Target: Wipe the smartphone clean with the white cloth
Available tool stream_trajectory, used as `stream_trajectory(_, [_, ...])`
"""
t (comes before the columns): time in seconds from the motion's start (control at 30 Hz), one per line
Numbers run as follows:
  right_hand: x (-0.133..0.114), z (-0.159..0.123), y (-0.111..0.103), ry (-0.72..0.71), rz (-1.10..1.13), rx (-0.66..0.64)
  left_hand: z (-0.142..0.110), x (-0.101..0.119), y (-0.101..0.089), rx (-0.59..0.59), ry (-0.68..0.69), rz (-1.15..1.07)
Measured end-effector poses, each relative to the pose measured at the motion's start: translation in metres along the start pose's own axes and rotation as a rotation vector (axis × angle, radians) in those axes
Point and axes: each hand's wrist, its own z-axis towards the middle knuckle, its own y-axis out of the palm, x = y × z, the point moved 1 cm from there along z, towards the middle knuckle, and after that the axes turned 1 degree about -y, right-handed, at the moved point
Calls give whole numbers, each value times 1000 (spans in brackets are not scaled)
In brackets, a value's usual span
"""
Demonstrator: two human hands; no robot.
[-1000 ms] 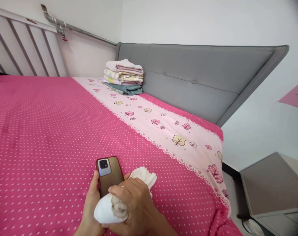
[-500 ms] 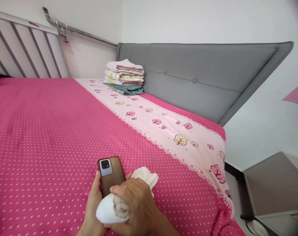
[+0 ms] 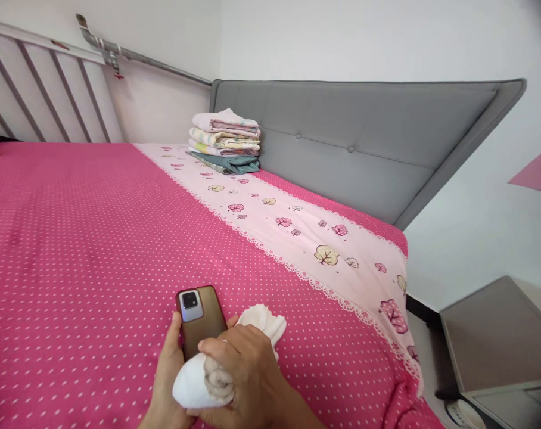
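A phone (image 3: pixel 204 326) in a dark-red-edged case lies with its back and camera block facing up. My left hand (image 3: pixel 167 372) is closed around it, thumb along the left edge and fingertips showing at the right edge. Just over the phone's lower end, my right hand (image 3: pixel 252 366) grips a rolled white cloth (image 3: pixel 190 382). The roll's near end is plain white beside a beige spiral of fabric, and loose ruffled folds stick out past the knuckles. Part of the roll and the phone's bottom are hidden. Both hands are low above the pink dotted bedspread (image 3: pixel 96 268).
Folded cloths (image 3: pixel 226 140) are stacked against the grey padded headboard (image 3: pixel 324 119). A white slatted rail (image 3: pixel 51 89) and a metal pipe (image 3: pixel 158 65) run along the left wall. On the right, a low cabinet (image 3: pixel 498 339) stands beside the bed.
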Motion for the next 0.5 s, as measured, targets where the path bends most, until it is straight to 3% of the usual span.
stream_trajectory(0.5, [2,-2,3,11,-67,-67,-2,0,3,-1,-11,-19])
